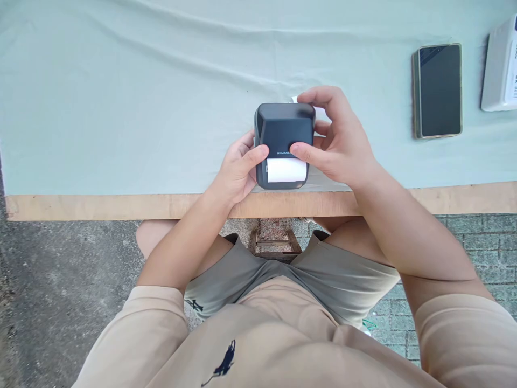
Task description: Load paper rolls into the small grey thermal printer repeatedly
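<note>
A black label printer (283, 132) marked NIIMBOT is held between both hands, just over the near edge of the table. White label paper (286, 170) shows at its near end. My left hand (241, 164) wraps its left side, with the thumb on top by the paper. My right hand (337, 132) grips the right side, its thumb on the front face and its index finger reaching over the far right corner. Something white (321, 113) shows partly behind the printer, beside the right fingers; most of it is hidden.
The table has a pale green cloth (121, 108) and a bare wooden front edge (100, 207). A phone-like device with a dark screen (440, 90) lies to the right. Beyond it, a white box-like object (498, 70) is cut off by the frame.
</note>
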Tool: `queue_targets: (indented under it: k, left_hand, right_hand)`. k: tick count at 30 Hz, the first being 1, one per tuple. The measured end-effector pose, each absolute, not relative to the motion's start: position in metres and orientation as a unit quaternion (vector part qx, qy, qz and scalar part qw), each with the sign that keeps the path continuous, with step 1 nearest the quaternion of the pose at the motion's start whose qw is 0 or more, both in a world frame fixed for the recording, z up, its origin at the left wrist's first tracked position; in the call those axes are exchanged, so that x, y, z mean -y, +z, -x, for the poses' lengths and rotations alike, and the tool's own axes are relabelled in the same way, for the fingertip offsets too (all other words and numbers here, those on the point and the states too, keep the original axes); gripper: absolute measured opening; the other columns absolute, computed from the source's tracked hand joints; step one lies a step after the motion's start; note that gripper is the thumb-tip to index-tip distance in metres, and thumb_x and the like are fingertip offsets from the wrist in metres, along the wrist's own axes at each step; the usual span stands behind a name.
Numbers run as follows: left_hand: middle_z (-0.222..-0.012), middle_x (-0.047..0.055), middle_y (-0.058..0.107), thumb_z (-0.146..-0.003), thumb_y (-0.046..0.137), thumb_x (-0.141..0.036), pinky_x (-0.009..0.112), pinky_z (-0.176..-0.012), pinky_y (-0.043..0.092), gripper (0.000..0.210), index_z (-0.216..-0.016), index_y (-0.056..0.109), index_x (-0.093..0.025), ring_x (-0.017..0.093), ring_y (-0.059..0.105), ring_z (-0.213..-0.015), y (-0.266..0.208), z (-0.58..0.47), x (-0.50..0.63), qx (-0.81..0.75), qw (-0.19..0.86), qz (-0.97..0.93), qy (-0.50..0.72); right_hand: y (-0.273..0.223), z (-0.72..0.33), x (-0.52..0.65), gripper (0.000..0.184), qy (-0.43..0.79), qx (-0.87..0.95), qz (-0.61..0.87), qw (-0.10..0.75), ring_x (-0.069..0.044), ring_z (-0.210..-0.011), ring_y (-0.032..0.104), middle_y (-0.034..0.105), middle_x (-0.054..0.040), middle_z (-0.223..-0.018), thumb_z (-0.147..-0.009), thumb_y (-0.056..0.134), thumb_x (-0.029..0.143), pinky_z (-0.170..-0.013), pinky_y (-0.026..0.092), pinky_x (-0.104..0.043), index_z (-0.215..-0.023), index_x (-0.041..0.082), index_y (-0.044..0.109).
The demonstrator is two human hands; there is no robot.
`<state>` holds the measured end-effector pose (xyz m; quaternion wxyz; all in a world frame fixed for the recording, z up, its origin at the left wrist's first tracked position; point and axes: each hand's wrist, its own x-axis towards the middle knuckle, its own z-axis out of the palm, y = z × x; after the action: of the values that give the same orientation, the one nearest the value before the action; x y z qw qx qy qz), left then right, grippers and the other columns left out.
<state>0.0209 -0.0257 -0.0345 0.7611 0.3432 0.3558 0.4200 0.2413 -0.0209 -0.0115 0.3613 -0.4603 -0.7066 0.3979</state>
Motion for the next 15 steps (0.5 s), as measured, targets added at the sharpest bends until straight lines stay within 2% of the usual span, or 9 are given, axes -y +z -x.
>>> queue_targets:
  k: [3,9,12,15]
  left_hand:
    - [-0.118,0.007,0.084,-0.077,0.093,-0.057,0.039,-0.096,0.071,0.052,-0.111,0.074,-0.023,0.036,0.072,-0.137,-0.0335,-0.0206,0.0256,-0.354,0.762,-0.345,0.418]
    - [-0.119,0.008,0.083,-0.074,0.095,-0.060,0.041,-0.099,0.070,0.056,-0.110,0.075,-0.022,0.037,0.071,-0.139,-0.0348,-0.0206,0.0253,-0.362,0.756,-0.343,0.424]
    - [-0.114,0.006,0.084,-0.075,0.094,-0.057,0.039,-0.097,0.071,0.052,-0.109,0.075,-0.023,0.035,0.073,-0.136,-0.0355,-0.0215,0.0254,-0.356,0.758,-0.340,0.429]
    - [-0.110,0.005,0.084,-0.083,0.087,-0.061,0.041,-0.103,0.070,0.046,-0.106,0.075,-0.023,0.033,0.073,-0.137,-0.0352,-0.0237,0.0255,-0.356,0.761,-0.317,0.440]
  right_hand:
    - [-0.0116,-0.2425,0.0199,0.057,0.399,0.706,0.463,0.357,-0.028,-0.131,0.065,0.056,-0.0090,-0.157,-0.095,0.075,0.044,-0.099,0.067,-0.048,-0.143,0.034,0.048]
    - [-0.0096,-0.2416,0.0208,0.058,0.399,0.696,0.476,0.361,-0.030,-0.132,0.064,0.057,-0.0086,-0.156,-0.093,0.076,0.041,-0.099,0.067,-0.048,-0.143,0.034,0.049]
    - [-0.0097,-0.2402,0.0219,0.056,0.396,0.699,0.474,0.359,-0.028,-0.127,0.067,0.055,-0.0096,-0.156,-0.095,0.074,0.046,-0.092,0.069,-0.043,-0.143,0.034,0.049]
    - [-0.0116,-0.2403,0.0227,0.051,0.387,0.706,0.470,0.362,-0.025,-0.117,0.071,0.055,-0.0108,-0.155,-0.100,0.067,0.051,-0.084,0.068,-0.039,-0.145,0.034,0.049]
